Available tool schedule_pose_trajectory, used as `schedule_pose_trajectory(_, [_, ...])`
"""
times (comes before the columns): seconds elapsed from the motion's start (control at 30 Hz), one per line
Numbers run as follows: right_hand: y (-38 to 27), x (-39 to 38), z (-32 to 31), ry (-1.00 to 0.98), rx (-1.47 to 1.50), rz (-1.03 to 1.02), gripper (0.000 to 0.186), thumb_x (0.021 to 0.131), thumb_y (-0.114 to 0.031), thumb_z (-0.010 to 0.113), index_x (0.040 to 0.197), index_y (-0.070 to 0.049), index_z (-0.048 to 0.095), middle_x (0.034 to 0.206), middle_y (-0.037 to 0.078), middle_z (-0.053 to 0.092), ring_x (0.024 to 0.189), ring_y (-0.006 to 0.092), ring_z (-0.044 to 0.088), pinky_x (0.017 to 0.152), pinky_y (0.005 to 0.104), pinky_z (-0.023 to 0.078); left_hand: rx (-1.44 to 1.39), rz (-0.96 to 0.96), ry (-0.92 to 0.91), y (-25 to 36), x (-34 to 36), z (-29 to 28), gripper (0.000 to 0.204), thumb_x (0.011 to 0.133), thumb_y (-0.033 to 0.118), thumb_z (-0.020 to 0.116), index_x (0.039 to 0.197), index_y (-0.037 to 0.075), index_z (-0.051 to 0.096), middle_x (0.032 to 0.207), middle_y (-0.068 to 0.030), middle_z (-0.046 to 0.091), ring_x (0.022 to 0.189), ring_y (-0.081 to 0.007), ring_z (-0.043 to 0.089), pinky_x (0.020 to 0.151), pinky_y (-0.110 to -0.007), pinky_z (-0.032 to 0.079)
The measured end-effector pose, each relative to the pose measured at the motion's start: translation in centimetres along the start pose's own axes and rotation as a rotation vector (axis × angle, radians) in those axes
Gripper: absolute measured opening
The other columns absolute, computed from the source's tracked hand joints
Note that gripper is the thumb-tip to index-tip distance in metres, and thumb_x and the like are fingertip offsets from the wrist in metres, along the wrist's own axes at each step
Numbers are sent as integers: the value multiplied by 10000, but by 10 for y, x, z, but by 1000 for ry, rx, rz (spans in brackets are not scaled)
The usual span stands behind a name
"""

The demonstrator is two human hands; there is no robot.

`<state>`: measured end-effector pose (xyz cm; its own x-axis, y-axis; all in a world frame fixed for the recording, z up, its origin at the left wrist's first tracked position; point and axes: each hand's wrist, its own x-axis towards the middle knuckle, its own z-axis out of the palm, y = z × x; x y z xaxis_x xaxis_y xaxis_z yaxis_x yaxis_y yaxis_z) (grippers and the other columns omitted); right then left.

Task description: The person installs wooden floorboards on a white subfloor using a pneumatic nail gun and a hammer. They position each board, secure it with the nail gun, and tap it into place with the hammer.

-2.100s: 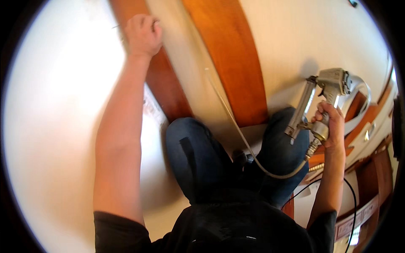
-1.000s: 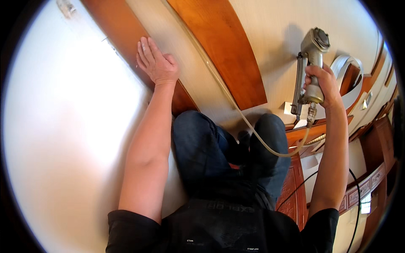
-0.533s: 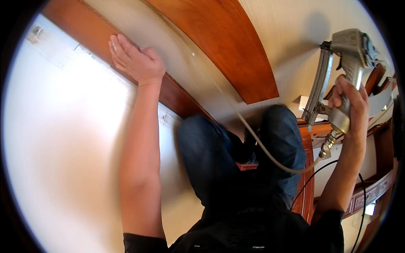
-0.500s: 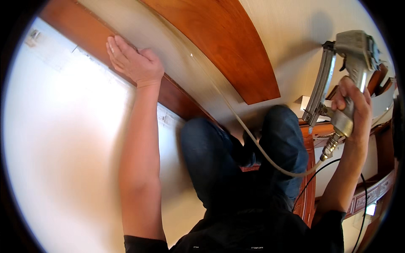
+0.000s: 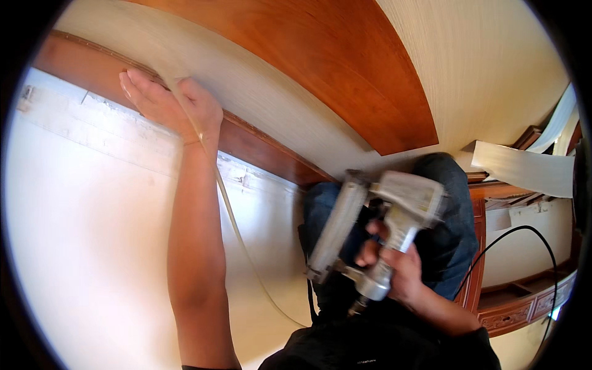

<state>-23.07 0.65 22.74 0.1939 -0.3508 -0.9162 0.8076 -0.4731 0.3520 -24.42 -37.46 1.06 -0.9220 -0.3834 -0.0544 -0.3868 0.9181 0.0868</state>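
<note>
My left hand (image 5: 169,106) lies flat, fingers stretched out, against a reddish-brown wooden baseboard (image 5: 259,148) that runs along the foot of the white wall. My right hand (image 5: 398,265) is wrapped round the handle of a grey metal air nail gun (image 5: 410,194), which hangs over my knees, smeared by motion. Its long magazine (image 5: 339,225) points to the left, apart from the baseboard. A thin pale air hose (image 5: 231,213) loops down from near my left wrist, passing in front of it; its join to the gun is hidden.
A wide orange-brown curved board (image 5: 345,74) lies on the light wood-grain floor (image 5: 487,55). Pale strips (image 5: 524,166) and wood pieces are piled at the right. Carved brown furniture (image 5: 509,317) and a black cable (image 5: 524,228) are beside my right leg.
My right hand has brought the nail gun left and down, from the far right to over my knees. The hose now crosses my left forearm. My left hand stays on the baseboard.
</note>
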Motion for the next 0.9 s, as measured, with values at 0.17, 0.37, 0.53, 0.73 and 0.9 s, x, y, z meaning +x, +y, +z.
schedule_pose_trajectory(0.17, [65, 50, 0, -11, -31, 13, 657, 934, -21, 558, 1562, -19, 366, 1583, 118, 460, 960, 229, 708, 858, 392, 585, 16, 36, -1, 6, 1, -2, 722, 900, 100, 466, 1521, -199, 249, 1592, -420, 241, 1464, -567, 286, 1202, -617, 256])
schedule_pose_trajectory(0.37, [78, 90, 20, -84, 109, -99, 634, 932, 59, 485, 1546, -50, 368, 1639, 134, 388, 834, 216, 705, 759, 377, 575, -9, 29, 4, 6, 0, -1, 727, 916, 109, 470, 1551, -156, 232, 1583, -372, 261, 1442, -503, 309, 1212, -572, 247])
schedule_pose_trajectory(0.53, [82, 107, 38, -60, 96, -67, 608, 928, -21, 535, 1520, -28, 401, 1644, 135, 398, 780, 208, 702, 740, 376, 595, 11, 80, 28, -3, -3, 6, 724, 922, 126, 473, 1556, -139, 246, 1602, -359, 243, 1480, -490, 267, 1240, -554, 215])
schedule_pose_trajectory(0.73, [80, 109, 43, -40, 50, -27, 591, 946, -15, 532, 1523, -46, 405, 1638, 116, 413, 776, 192, 704, 730, 367, 598, -5, 94, 41, -4, -2, 5, 718, 925, 126, 474, 1547, -154, 251, 1595, -384, 254, 1490, -526, 254, 1240, -588, 203])
schedule_pose_trajectory(0.9, [76, 108, 58, -11, 94, -4, 532, 1022, -3, 491, 1532, -101, 379, 1596, 82, 441, 774, 177, 678, 737, 355, 575, 30, 129, 53, -5, -3, 5, 705, 930, 105, 472, 1535, -181, 250, 1569, -416, 287, 1459, -568, 296, 1199, -627, 257])
